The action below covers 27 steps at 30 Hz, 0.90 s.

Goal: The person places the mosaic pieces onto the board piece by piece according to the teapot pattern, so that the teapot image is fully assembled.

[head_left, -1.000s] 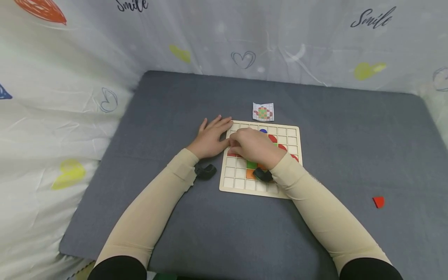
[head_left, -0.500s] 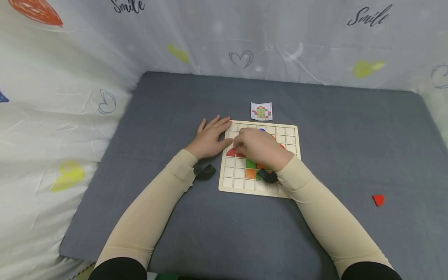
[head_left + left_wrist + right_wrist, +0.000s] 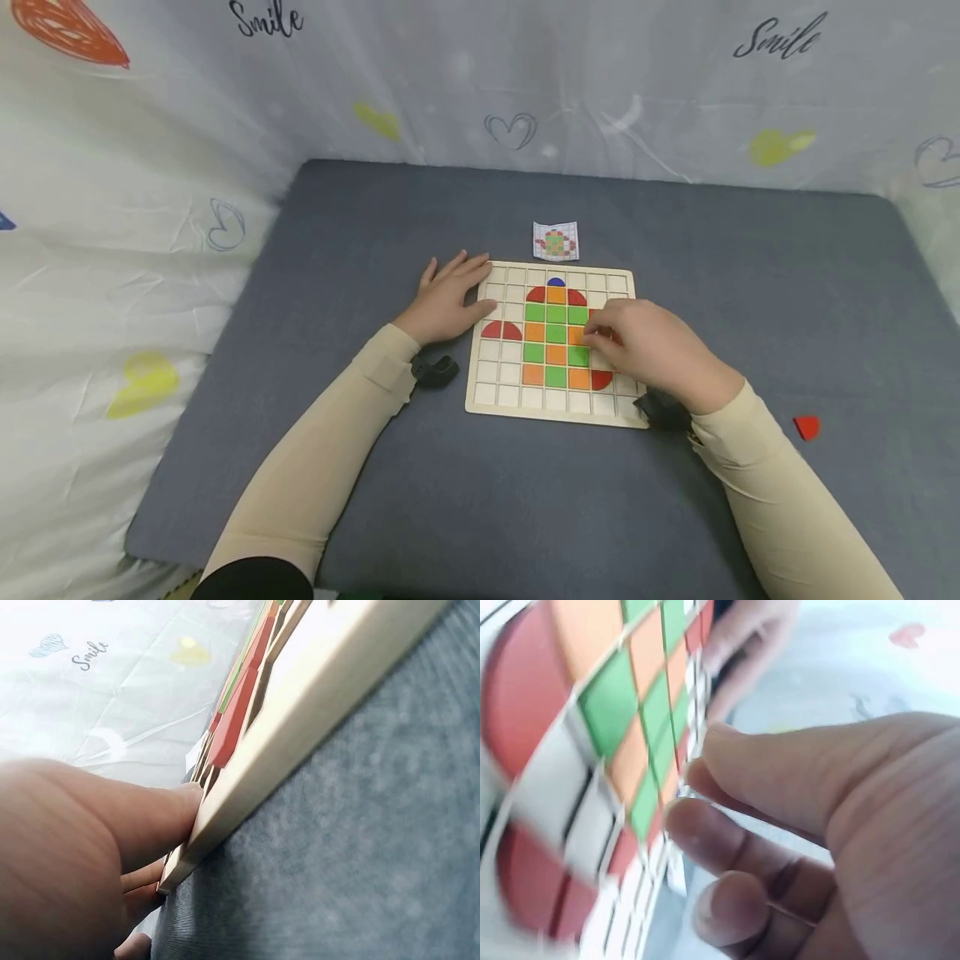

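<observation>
A light wooden grid board lies on the table, with green squares and orange squares filling its middle columns. Red quarter-round pieces sit around them, two side by side at the left. One blue rounded piece tops the pattern. My left hand rests along the board's left edge, fingers spread, its thumb at the rim in the left wrist view. Over the board's right part is my right hand, fingers loosely bent. In the right wrist view its thumb and fingertips show no piece between them.
A small printed card with a coloured pattern lies just behind the board. One loose red piece lies on the grey table at the right. A patterned curtain hangs behind the table.
My right hand has moved from the board's left side across to its right side, uncovering the two left red pieces and the green and orange squares. The left hand stays at the edge.
</observation>
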Each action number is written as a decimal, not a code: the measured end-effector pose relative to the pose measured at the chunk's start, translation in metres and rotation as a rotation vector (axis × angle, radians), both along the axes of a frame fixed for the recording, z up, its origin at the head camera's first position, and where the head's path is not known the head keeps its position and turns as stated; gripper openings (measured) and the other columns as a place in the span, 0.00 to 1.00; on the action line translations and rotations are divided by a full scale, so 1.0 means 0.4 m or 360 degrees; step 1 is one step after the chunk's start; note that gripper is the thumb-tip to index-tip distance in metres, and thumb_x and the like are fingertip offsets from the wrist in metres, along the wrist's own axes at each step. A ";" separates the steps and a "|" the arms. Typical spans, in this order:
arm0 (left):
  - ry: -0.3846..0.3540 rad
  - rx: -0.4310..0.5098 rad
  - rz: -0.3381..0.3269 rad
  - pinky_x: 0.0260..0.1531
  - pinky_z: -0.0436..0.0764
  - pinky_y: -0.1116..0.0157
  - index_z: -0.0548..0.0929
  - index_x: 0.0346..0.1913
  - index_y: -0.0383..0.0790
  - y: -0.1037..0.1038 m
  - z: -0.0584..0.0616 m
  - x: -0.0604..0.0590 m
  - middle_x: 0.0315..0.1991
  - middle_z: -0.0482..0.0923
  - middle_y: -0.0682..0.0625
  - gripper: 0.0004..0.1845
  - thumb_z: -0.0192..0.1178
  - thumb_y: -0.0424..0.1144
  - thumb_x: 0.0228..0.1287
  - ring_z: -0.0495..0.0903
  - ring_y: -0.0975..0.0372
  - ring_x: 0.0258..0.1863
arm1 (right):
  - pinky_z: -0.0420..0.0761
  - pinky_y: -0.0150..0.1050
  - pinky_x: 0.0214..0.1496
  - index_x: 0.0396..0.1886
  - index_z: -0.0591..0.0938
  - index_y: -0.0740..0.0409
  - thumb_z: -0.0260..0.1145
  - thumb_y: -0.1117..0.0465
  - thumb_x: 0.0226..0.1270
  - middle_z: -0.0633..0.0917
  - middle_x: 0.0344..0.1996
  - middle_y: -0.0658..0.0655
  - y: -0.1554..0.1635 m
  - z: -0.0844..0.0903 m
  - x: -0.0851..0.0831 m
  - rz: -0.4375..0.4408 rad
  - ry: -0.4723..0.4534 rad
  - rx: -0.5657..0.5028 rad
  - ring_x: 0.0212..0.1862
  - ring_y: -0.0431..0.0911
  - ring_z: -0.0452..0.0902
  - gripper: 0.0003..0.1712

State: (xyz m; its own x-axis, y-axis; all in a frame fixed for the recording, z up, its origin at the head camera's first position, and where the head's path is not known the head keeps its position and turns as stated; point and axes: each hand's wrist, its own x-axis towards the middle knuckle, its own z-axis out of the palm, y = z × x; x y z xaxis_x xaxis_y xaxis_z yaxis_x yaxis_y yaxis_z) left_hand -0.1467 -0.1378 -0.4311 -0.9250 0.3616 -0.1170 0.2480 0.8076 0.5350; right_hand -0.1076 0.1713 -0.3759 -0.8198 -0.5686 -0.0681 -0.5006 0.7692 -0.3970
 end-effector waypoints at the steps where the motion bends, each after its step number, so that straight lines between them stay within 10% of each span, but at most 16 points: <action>1: 0.0000 0.0003 -0.0004 0.81 0.26 0.45 0.60 0.84 0.45 0.000 -0.003 -0.001 0.85 0.52 0.52 0.38 0.57 0.54 0.79 0.41 0.54 0.86 | 0.81 0.44 0.38 0.43 0.93 0.55 0.74 0.60 0.70 0.89 0.35 0.49 0.020 0.003 0.004 -0.0031 -0.0019 0.0005 0.34 0.44 0.78 0.06; 17: -0.0033 0.0059 -0.0033 0.81 0.26 0.44 0.60 0.84 0.43 0.001 -0.014 0.000 0.85 0.52 0.50 0.38 0.59 0.52 0.79 0.41 0.53 0.86 | 0.78 0.46 0.34 0.51 0.88 0.64 0.79 0.59 0.64 0.86 0.38 0.58 0.308 -0.021 0.081 -0.0362 -0.0062 0.0157 0.32 0.45 0.76 0.19; 27: -0.0028 0.0040 -0.0012 0.81 0.26 0.44 0.60 0.84 0.43 -0.001 -0.002 -0.004 0.85 0.53 0.50 0.39 0.60 0.52 0.78 0.41 0.53 0.86 | 0.79 0.60 0.34 0.53 0.83 0.74 0.79 0.58 0.64 0.80 0.42 0.75 0.426 -0.044 0.167 -0.0683 -0.0072 0.0258 0.34 0.61 0.80 0.27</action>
